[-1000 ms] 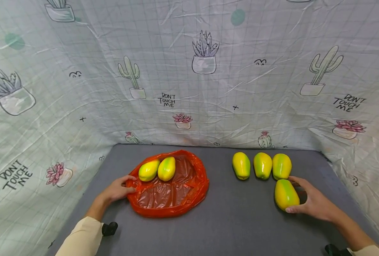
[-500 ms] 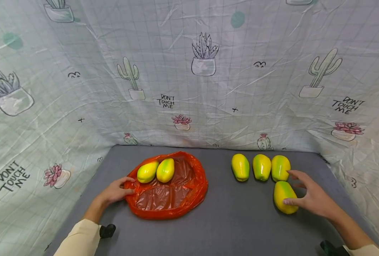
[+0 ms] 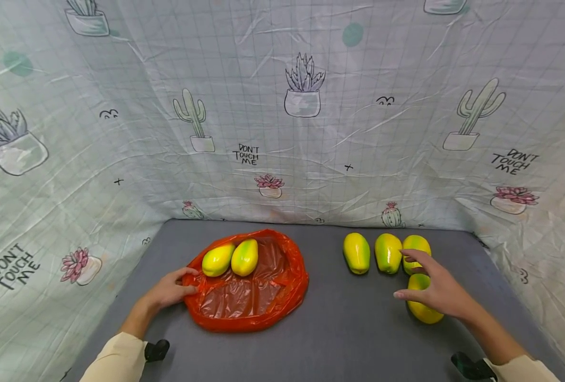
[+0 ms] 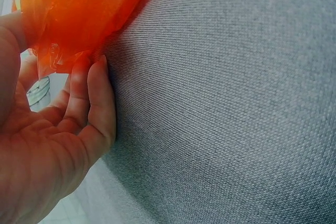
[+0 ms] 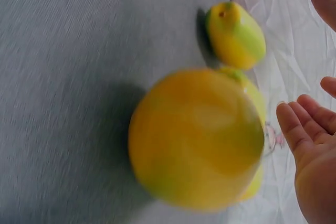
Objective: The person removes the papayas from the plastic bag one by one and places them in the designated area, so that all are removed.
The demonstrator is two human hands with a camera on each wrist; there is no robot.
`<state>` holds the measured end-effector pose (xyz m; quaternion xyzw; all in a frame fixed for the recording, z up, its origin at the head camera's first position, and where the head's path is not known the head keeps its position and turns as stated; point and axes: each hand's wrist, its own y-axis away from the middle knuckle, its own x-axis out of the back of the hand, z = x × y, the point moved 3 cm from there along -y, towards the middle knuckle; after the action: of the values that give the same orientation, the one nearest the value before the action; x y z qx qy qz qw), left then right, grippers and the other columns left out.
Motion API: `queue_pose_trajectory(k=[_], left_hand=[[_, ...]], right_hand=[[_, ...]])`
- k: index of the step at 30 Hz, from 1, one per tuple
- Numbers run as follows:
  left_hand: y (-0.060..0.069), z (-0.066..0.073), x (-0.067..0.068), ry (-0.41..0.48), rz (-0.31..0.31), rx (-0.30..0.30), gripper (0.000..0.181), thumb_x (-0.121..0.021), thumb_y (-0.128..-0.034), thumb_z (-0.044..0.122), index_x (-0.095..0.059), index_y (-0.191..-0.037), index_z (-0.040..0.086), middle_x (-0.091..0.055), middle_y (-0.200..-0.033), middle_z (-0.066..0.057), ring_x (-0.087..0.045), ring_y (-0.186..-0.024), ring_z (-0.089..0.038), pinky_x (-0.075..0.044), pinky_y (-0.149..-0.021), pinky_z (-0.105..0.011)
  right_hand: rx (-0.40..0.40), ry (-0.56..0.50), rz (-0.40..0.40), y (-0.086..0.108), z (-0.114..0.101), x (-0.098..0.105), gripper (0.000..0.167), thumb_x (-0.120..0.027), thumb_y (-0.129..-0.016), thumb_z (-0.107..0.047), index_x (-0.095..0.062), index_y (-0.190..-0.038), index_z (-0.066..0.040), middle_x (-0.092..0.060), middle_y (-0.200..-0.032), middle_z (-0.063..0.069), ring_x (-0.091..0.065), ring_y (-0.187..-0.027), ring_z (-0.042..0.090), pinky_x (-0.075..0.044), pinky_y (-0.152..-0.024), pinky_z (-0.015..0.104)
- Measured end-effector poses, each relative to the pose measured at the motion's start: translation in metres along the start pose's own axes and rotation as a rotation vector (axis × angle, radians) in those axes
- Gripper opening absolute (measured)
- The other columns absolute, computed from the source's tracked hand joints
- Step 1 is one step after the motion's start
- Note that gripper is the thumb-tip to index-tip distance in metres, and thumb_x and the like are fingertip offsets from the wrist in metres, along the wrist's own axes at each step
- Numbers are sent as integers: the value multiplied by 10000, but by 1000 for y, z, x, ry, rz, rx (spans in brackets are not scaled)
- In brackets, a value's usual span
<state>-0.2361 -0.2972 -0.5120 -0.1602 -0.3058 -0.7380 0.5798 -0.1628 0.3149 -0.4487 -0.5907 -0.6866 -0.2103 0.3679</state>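
From my seat at the head feed, I see the red plastic bag (image 3: 241, 302) spread wide on the left of the grey bench (image 3: 349, 329), its rim rolled outward. Two yellow-green fruits sit inside, touching or nearly so: an outer fruit (image 3: 217, 260) and an inner fruit (image 3: 245, 258). My left hand (image 3: 170, 289) is at the bag's left rim. Over on the right lie four more: a leftmost fruit (image 3: 356, 253), a middle fruit (image 3: 388, 253) and a rear right fruit (image 3: 416, 244) in a row, with a front fruit (image 3: 420, 310) nearer me. My right hand (image 3: 437, 289) hangs over the last two, thumb and fingers apart, partly covering both. A printed curtain (image 3: 330, 127) stands behind.

On the left wrist feed, that grip is clamped on the bag's edge, thumb on one side of the thin plastic and fingers on the other, low against the bench.

On the right wrist feed, a blurred fruit fills the middle, others beyond it; the grip there is spread and holds nothing, with a gap showing between the fingers and the fruit.
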Motion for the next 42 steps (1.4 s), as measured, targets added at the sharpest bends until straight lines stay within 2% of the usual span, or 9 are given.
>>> queue_pose_trajectory(k=[5,11,17,29,36,42], left_hand=[[-1,0,2,-9,9,-4,490,-728,-922,124,-562,-1353,-39,-654,-1176,-247,-644,-867,-214,-527,-726,-319],[-1,-1,1,-19,19,10,487,-733,-919,129,-572,-1351,-27,-649,-1186,-244,-635,-858,-210,-519,-720,-322],[0,-2,1,6,19,10,487,-733,-918,123,-569,-1350,-30,-653,-1159,-229,-646,-827,-207,-535,-707,-320],[1,-3,2,-1,11,-28,486,-726,-915,124,-565,-1336,-55,-657,-1174,-259,-644,-866,-212,-522,-715,-312],[1,-2,2,10,21,-12,485,-735,-904,115,-576,-1333,-42,-662,-1175,-237,-639,-874,-203,-521,-723,-301],[1,1,1,22,12,-36,479,-736,-900,107,-576,-1322,-52,-672,-1143,-230,-639,-874,-203,-524,-713,-309]], right_hand=[[29,1,-3,-10,-9,-11,904,-883,-830,-334,-403,-1539,-45,-488,-1491,238,-572,-1271,449,-517,-999,612],[8,-77,-28,-25,-22,-30,896,-864,-848,-366,-397,-1553,-69,-482,-1521,237,-578,-1289,466,-460,-1049,677],[80,-131,-34,-42,-38,-52,870,-865,-849,-340,-420,-1536,-45,-493,-1521,225,-588,-1293,438,-477,-1060,645],[161,-245,-122,-79,-69,-97,830,-850,-863,-350,-441,-1529,-70,-513,-1531,200,-567,-1335,463,-477,-1093,602],[154,-303,-175,-97,-94,-120,846,-855,-856,-372,-447,-1533,-69,-501,-1538,190,-555,-1363,433,-475,-1117,556],[168,-331,-207,-113,-110,-140,833,-845,-868,-374,-452,-1533,-63,-532,-1513,189,-580,-1343,390,-481,-1118,559]])
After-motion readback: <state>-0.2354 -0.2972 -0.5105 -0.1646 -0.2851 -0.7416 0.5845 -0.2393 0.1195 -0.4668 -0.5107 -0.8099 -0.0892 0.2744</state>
